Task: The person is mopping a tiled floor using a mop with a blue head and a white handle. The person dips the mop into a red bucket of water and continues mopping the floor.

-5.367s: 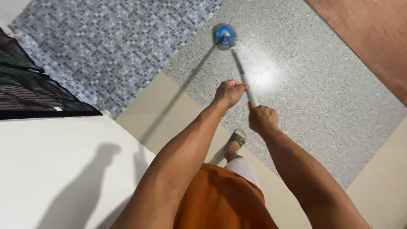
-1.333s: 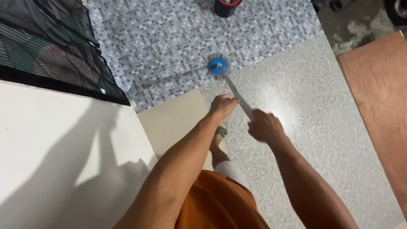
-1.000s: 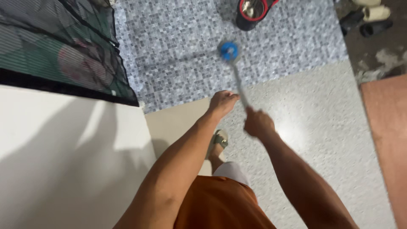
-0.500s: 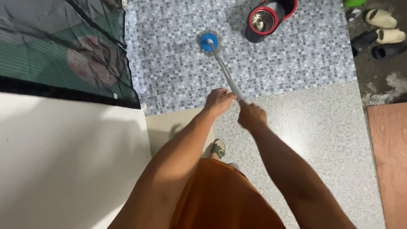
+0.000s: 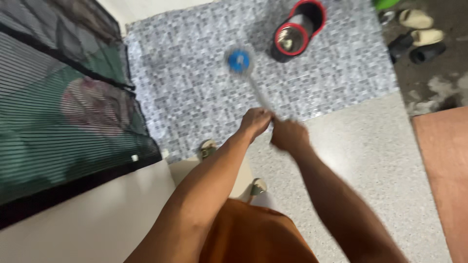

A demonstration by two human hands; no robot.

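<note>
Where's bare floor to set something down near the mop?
Bare: mosaic tiles between the mesh screen and mop head; speckled floor between the right hand and the red-brown panel. Crowded: bucket beside the mop head, sandals top right. Both hands, left hand included, grip the handle.

**Motion-blurred overhead view under even indoor light**

Bright, diffuse lighting throughout. A soft sheen lies on the speckled floor (image 5: 351,160) beside the right hand (image 5: 289,136). Motion blur smears both hands, the mop (image 5: 240,61) and its handle. The mesh screen (image 5: 58,122) shows streaked lines. Shadows are faint.
</note>
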